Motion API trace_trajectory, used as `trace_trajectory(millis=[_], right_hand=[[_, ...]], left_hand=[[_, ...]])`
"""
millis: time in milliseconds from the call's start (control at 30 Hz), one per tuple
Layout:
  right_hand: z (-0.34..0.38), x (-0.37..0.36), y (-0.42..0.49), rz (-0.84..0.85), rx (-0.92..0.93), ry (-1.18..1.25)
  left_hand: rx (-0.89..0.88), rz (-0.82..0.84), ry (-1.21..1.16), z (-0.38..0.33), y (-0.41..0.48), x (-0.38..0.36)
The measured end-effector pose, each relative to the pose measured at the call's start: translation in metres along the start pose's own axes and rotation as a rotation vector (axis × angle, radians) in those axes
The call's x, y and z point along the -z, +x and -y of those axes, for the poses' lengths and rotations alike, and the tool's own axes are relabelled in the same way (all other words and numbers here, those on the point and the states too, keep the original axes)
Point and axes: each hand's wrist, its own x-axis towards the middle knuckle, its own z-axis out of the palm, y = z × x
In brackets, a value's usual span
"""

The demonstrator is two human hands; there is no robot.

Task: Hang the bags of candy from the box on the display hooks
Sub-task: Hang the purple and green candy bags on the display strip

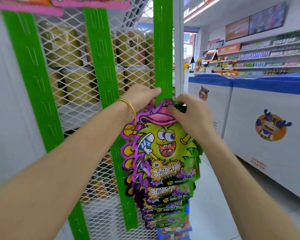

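A white diamond-mesh panel point(68, 58) stands behind the hands, a flat green slotted strip point(163, 49) rises above them, and the glossy, jagged-edged foil candy bag point(164, 146) hangs below, its top edge pinched by the left hand point(140, 99) and right hand point(189, 115).

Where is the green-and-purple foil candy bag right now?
Centre of the head view: the left hand and right hand hold the green-and-purple foil candy bag by its top against the rightmost green plastic display strip, above similar hung bags.
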Motion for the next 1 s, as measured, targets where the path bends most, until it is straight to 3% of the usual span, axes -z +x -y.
trace_trajectory(millis=[233, 600, 800, 1000], right_hand=[[0.017, 0.009, 0.017, -0.073, 0.052, -0.101], [0.013, 0.004, 0.006, -0.001, 0.009, -0.092], [0.001, -0.003, -0.008, 0.054, -0.044, -0.062], [0.008, 0.002, -0.002, -0.070, -0.026, 0.006]], left_hand=[[-0.114, -0.033, 0.086, -0.003, 0.000, -0.002], [0.016, -0.118, -0.147, 0.002, 0.001, -0.006], [0.004, -0.027, -0.133, 0.004, -0.003, -0.003], [-0.029, 0.003, -0.054, 0.000, -0.004, -0.004]])
